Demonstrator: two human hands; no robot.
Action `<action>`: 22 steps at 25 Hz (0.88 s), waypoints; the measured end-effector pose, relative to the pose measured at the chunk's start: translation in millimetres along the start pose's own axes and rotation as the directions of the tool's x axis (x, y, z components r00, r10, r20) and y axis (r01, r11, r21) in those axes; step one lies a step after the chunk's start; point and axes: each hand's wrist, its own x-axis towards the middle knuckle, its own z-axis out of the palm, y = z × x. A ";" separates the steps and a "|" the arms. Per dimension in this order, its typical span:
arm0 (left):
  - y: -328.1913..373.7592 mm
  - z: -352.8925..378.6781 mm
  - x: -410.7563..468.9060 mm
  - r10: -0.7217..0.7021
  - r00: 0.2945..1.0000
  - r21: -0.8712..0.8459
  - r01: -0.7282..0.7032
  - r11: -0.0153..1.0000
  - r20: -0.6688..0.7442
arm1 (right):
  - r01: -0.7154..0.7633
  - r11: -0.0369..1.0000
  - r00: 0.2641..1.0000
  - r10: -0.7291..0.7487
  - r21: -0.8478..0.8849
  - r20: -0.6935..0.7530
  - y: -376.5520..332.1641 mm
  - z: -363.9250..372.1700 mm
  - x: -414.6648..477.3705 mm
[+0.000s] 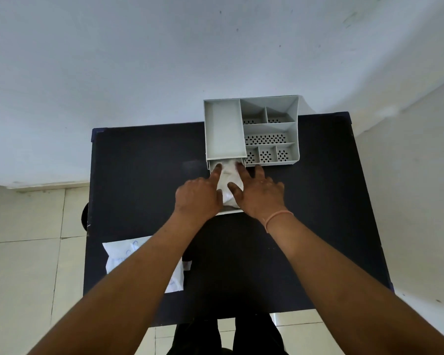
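Observation:
A grey plastic organiser (251,129) with several compartments stands at the far edge of a dark table (144,175). Its bottom drawer (228,212) is pulled out toward me. A white pouch (228,180) lies in the drawer. My left hand (199,196) presses on the pouch's left side with the index finger stretched forward. My right hand (259,193) presses on its right side with straight fingers, one reaching to the organiser's front. An orange band (277,217) circles my right wrist.
A second white pouch (118,254) with blue print lies near the table's left front, partly under my left forearm. A pale wall rises behind the table. Tiled floor shows on both sides. Dark trouser legs (226,334) show below the table's front edge.

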 end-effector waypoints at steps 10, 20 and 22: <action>1.2 4.0 4.2 0.012 0.997 -0.033 -0.009 0.999 0.073 | -0.038 0.998 0.992 0.043 0.044 -0.119 -17.1 -29.8 -6.5; 3.6 7.9 -7.2 0.014 0.974 0.101 -0.038 0.994 0.226 | 0.028 0.991 0.999 -0.030 0.129 0.018 -9.3 -32.5 -6.9; 3.1 7.1 -8.7 0.043 0.981 0.095 -0.062 0.993 0.188 | 0.067 0.992 0.989 -0.051 0.109 -0.141 -8.7 -27.4 -23.2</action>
